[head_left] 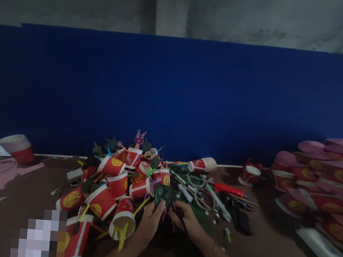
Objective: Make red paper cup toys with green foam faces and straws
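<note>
A dark green paper cutout [163, 195] with a face drawn in light lines is pinched in my left hand [151, 219], thumb on its front. My right hand [188, 221] is closed around dark scissors [174, 203], whose blades point up beside the cutout's right edge. The handles are mostly covered by my fingers. Just left of my hands, red paper cups lie in a heap; the nearest cup [122, 219] is tipped with its mouth toward me and has yellow strips in it. Green paper [200, 222] lies under and beyond my right hand.
Pens and sticks [217, 201], a red tool [230, 189] and a black object [243, 221] lie to the right. A stack of cups [202, 165] rests on its side at the back. Pink-topped cups [307, 171] crowd the far right, near a white power strip [325, 251]. A blue partition [174, 97] stands behind.
</note>
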Action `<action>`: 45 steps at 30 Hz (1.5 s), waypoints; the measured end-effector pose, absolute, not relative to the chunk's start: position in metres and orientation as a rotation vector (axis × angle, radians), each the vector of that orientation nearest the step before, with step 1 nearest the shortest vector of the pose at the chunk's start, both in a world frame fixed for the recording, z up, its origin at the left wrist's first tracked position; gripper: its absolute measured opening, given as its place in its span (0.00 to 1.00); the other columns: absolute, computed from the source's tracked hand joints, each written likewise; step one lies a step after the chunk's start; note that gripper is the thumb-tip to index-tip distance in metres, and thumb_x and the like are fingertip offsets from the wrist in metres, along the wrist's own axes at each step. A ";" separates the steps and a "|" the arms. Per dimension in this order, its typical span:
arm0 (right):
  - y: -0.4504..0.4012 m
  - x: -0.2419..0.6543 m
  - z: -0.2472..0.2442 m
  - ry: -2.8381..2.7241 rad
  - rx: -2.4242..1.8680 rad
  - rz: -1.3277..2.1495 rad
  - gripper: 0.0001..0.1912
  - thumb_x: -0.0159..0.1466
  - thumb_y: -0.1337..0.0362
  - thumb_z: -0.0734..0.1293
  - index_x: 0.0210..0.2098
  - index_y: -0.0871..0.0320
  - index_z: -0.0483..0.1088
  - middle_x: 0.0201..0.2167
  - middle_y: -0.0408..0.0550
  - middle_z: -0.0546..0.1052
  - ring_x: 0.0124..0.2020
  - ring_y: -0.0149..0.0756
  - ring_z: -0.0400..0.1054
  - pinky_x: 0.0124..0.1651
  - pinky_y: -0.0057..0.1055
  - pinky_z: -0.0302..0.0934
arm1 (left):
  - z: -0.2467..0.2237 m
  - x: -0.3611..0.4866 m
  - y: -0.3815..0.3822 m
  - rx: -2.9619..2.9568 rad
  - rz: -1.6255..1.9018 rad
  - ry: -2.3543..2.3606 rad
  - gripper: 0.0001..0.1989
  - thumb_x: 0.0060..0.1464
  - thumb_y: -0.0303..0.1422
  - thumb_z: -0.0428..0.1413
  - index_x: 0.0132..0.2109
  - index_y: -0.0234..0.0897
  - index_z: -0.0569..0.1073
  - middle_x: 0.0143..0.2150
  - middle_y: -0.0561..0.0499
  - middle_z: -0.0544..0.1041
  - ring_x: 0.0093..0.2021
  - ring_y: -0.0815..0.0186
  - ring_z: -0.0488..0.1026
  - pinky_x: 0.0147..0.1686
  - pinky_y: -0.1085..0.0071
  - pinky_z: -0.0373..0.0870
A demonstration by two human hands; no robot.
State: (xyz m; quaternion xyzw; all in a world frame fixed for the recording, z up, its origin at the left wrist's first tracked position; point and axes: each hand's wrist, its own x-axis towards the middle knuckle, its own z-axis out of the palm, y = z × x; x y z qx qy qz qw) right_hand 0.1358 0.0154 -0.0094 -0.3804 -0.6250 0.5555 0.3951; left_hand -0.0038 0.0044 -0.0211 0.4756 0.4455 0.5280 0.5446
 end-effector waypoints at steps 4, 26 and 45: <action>0.015 0.136 -0.006 -1.584 -1.011 1.391 0.18 0.53 0.51 0.69 0.22 0.59 0.62 0.12 0.34 0.61 0.11 0.23 0.55 0.14 0.20 0.51 | -0.018 -0.003 0.005 1.076 1.257 1.049 0.23 0.47 0.53 0.54 0.22 0.36 0.62 0.18 0.58 0.59 0.20 0.73 0.54 0.22 0.74 0.50; 0.016 0.139 -0.001 -1.599 -1.011 1.469 0.20 0.51 0.50 0.70 0.21 0.58 0.61 0.10 0.33 0.60 0.10 0.22 0.53 0.12 0.19 0.48 | -0.003 -0.004 -0.001 0.918 1.295 1.085 0.26 0.39 0.54 0.59 0.19 0.37 0.59 0.16 0.60 0.56 0.18 0.75 0.51 0.19 0.76 0.45; 0.018 0.140 -0.008 -1.596 -1.003 1.470 0.20 0.51 0.49 0.69 0.22 0.59 0.62 0.10 0.33 0.61 0.10 0.22 0.54 0.13 0.19 0.48 | -0.004 0.003 0.000 0.748 1.302 1.050 0.26 0.30 0.52 0.64 0.20 0.36 0.63 0.17 0.60 0.59 0.19 0.75 0.54 0.20 0.77 0.51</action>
